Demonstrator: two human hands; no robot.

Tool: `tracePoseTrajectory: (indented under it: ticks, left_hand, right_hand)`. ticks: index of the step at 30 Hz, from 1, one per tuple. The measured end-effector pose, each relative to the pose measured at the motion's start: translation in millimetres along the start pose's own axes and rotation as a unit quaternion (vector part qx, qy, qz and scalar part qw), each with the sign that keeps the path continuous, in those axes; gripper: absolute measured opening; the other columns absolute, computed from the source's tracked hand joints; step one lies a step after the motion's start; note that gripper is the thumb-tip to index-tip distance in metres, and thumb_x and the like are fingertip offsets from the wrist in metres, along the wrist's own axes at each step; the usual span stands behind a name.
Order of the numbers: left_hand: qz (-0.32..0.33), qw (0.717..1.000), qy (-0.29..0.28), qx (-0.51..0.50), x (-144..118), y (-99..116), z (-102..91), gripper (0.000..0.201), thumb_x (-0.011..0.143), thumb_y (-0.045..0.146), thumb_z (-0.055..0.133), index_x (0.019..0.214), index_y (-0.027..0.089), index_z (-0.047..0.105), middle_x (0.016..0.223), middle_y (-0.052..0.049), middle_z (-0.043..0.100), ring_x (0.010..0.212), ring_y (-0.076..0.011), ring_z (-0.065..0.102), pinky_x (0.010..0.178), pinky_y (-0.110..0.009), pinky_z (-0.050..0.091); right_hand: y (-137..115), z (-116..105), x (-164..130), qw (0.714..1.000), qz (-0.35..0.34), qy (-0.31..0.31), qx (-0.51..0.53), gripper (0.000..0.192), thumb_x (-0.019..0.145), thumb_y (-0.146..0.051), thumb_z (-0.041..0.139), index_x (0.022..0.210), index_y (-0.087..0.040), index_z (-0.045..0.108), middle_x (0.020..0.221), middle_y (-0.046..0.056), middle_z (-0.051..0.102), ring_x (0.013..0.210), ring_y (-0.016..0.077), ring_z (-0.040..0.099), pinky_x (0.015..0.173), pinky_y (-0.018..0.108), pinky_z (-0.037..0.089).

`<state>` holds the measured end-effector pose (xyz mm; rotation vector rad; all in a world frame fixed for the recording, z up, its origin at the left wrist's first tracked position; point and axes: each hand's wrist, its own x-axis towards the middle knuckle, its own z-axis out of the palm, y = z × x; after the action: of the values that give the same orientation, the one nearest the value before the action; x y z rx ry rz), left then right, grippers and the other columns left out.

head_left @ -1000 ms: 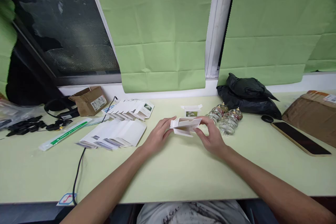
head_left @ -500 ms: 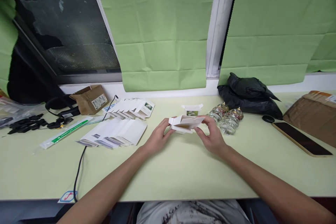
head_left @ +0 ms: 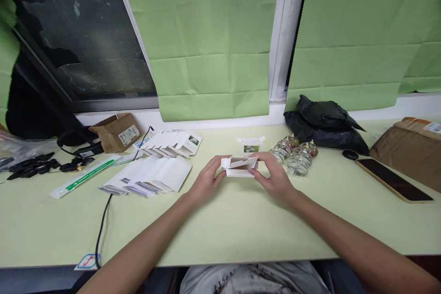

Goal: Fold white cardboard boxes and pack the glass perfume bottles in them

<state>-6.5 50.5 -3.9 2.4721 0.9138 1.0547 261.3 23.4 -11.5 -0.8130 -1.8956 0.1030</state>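
Between my two hands is a small white cardboard box (head_left: 240, 173), its open side and flaps facing me. My left hand (head_left: 207, 178) grips its left end, thumb in front and fingers behind. At the right end my right hand (head_left: 274, 175) pinches the box by a flap and side wall. Just behind it stands another white box (head_left: 251, 145) with raised flaps and a green picture on its front. To the right of my right hand lie clear stacked ornaments (head_left: 298, 161) with gold and red tops, in plastic wrap.
Flat white boxes (head_left: 149, 174) lie fanned out at left, with more white boxes (head_left: 175, 143) behind. Farther left are a brown carton (head_left: 115, 132), a black cable (head_left: 102, 225) and a green-striped plastic strip (head_left: 84, 177). Black bags (head_left: 325, 124), a phone (head_left: 392, 180) and a large carton (head_left: 409, 149) sit right.
The box in my hands has been squared up, its opening now more rectangular with a flap tilted inside. My right hand has shifted slightly left. The view has moved a little.
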Motion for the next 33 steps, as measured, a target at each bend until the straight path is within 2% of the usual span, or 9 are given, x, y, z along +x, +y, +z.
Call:
tracePoseTrajectory:
  ticks: [3, 6, 11, 14, 17, 23, 27, 33]
  left_hand:
    - [0.004, 1.0, 0.013, 0.005, 0, 1, -0.9, 0.04, 0.107, 0.021, 0.047, 0.145, 0.031, 0.053, 0.142, -0.009, 0.06, 0.133, -0.0244, 0.059, 0.109, -0.042, 0.051]
    - [0.012, 1.0, 0.019, 0.011, 0, -1, -1.3, 0.04, 0.106, 0.02, 0.048, 0.144, 0.03, 0.053, 0.14, -0.009, 0.061, 0.132, -0.0244, 0.06, 0.109, -0.042, 0.051]
    - [0.015, 1.0, 0.017, 0.007, -1, -5, 0.0, 0.037, 0.106, 0.02, 0.046, 0.142, 0.029, 0.051, 0.139, -0.01, 0.06, 0.132, -0.0249, 0.059, 0.109, -0.042, 0.051]
    - [0.01, 1.0, 0.017, 0.01, -1, -8, 0.7, 0.037, 0.105, 0.019, 0.046, 0.141, 0.028, 0.05, 0.139, -0.01, 0.059, 0.131, -0.0248, 0.058, 0.109, -0.042, 0.05]
    - [0.007, 1.0, 0.018, 0.016, -1, -10, 0.7, 0.039, 0.104, 0.016, 0.046, 0.14, 0.028, 0.049, 0.139, -0.01, 0.058, 0.131, -0.025, 0.057, 0.11, -0.043, 0.049]
    - [0.011, 1.0, 0.02, 0.009, -2, -11, 1.5, 0.038, 0.104, 0.017, 0.047, 0.14, 0.029, 0.05, 0.139, -0.011, 0.058, 0.132, -0.0255, 0.057, 0.11, -0.045, 0.049]
    - [0.024, 0.999, 0.022, 0.019, -2, -10, 1.8, 0.038, 0.104, 0.018, 0.047, 0.141, 0.028, 0.05, 0.138, -0.011, 0.059, 0.132, -0.026, 0.057, 0.11, -0.045, 0.049]
    - [-0.005, 0.998, 0.044, 0.042, -1, -10, 1.3, 0.034, 0.105, 0.019, 0.048, 0.138, 0.029, 0.051, 0.135, -0.009, 0.06, 0.129, -0.0244, 0.058, 0.108, -0.043, 0.049]
  right_hand:
    - [0, 0, 0, 1.0, -0.004, 0.018, 0.006, 0.042, 0.101, -0.023, 0.063, 0.141, -0.032, 0.05, 0.131, 0.009, 0.065, 0.121, 0.029, 0.064, 0.102, 0.051, 0.056]
    - [2, 1, 2, 0.998, -0.04, 0.039, 0.013, 0.053, 0.099, -0.018, 0.064, 0.146, -0.035, 0.044, 0.132, 0.008, 0.065, 0.123, 0.0285, 0.064, 0.102, 0.052, 0.057]
    - [0, -3, 6, 0.996, -0.083, 0.042, 0.001, 0.045, 0.098, -0.01, 0.063, 0.135, -0.034, 0.053, 0.13, 0.009, 0.064, 0.125, 0.0273, 0.063, 0.101, 0.052, 0.057]
    - [-3, -4, 6, 0.995, -0.096, 0.035, -0.009, 0.044, 0.098, -0.01, 0.063, 0.135, -0.033, 0.054, 0.13, 0.009, 0.065, 0.124, 0.0269, 0.064, 0.101, 0.051, 0.057]
    - [-4, -5, 5, 0.995, -0.099, 0.029, -0.014, 0.041, 0.1, -0.012, 0.062, 0.135, -0.033, 0.054, 0.131, 0.01, 0.066, 0.125, 0.0268, 0.064, 0.101, 0.051, 0.058]
    - [-4, -6, 3, 0.996, -0.087, 0.019, -0.031, 0.026, 0.102, -0.016, 0.058, 0.122, -0.032, 0.061, 0.131, 0.01, 0.067, 0.124, 0.0279, 0.065, 0.098, 0.052, 0.058]
    - [-3, -6, 4, 0.995, -0.087, 0.016, -0.038, 0.024, 0.102, -0.014, 0.059, 0.118, -0.031, 0.064, 0.135, 0.01, 0.065, 0.124, 0.027, 0.064, 0.097, 0.05, 0.058]
    - [1, -7, 5, 0.993, -0.11, 0.004, -0.048, 0.027, 0.101, -0.012, 0.059, 0.119, -0.031, 0.066, 0.133, 0.009, 0.068, 0.122, 0.0276, 0.064, 0.098, 0.052, 0.057]
